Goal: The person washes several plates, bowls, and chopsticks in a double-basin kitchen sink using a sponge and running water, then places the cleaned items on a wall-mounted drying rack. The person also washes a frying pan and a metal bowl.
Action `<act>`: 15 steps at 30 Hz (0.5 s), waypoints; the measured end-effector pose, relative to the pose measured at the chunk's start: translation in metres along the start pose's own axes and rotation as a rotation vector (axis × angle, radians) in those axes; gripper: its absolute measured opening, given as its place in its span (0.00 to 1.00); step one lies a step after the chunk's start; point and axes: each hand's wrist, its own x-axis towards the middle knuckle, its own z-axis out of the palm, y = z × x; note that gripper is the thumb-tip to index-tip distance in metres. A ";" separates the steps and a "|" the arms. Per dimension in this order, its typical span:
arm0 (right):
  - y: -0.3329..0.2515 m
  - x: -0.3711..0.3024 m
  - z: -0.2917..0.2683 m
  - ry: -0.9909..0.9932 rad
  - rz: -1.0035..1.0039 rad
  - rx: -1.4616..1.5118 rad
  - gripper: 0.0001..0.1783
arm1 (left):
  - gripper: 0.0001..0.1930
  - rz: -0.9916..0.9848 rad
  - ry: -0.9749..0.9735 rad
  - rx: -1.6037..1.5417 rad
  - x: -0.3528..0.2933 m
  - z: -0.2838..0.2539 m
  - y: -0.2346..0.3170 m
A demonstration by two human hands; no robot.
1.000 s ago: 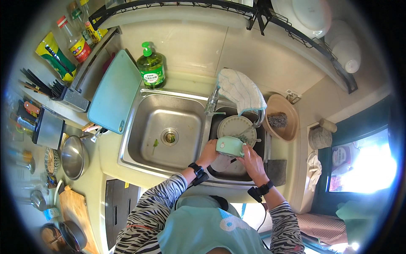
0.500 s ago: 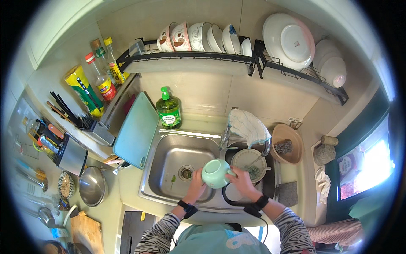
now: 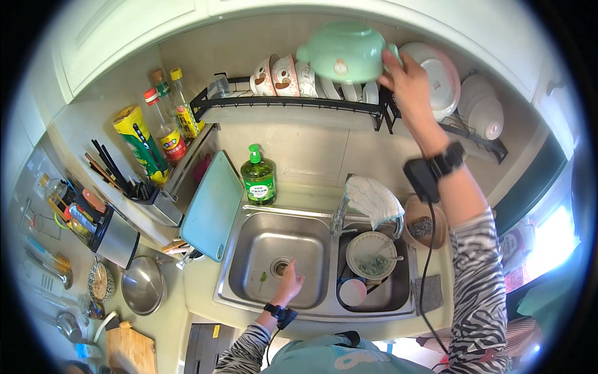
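Observation:
My right hand (image 3: 408,78) is raised to the dish rack, with its fingers closed on one handle of a mint-green two-handled bowl (image 3: 349,55). The bowl is upside down and hides part of the bowls behind it. My left hand (image 3: 289,285) hangs over the left sink basin (image 3: 249,249), empty, with its fingers loosely apart near the drain (image 3: 281,266). A green leaf scrap (image 3: 263,278) lies in that basin. In the right basin sit a patterned white bowl (image 3: 358,265) with a utensil in it and a small pale cup or bowl (image 3: 353,292).
The black wall rack (image 3: 299,105) carries several patterned bowls (image 3: 285,75) and plates (image 3: 439,81). A green soap bottle (image 3: 258,177) and a blue cutting board (image 3: 212,206) stand behind the sink. A cloth (image 3: 374,199) drapes over the faucet; a beige basin (image 3: 414,212) holds a steel scrubber.
The green bowl has gone from above the sink up to the rack in my right hand. My left hand has let go of it and stayed low over the left basin.

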 end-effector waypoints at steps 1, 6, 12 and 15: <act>0.007 0.018 0.009 0.015 -0.024 0.052 0.25 | 0.33 -0.013 -0.015 -0.070 -0.003 0.004 0.001; 0.054 0.071 0.036 -0.038 0.037 -0.009 0.27 | 0.31 -0.026 -0.028 -0.095 -0.016 0.013 -0.006; 0.091 0.111 0.030 -0.355 0.005 -0.327 0.35 | 0.32 -0.103 -0.027 -0.092 -0.029 0.014 -0.032; 0.100 0.111 0.025 -0.343 -0.012 -0.301 0.33 | 0.33 -0.032 0.004 -0.002 -0.028 0.013 -0.039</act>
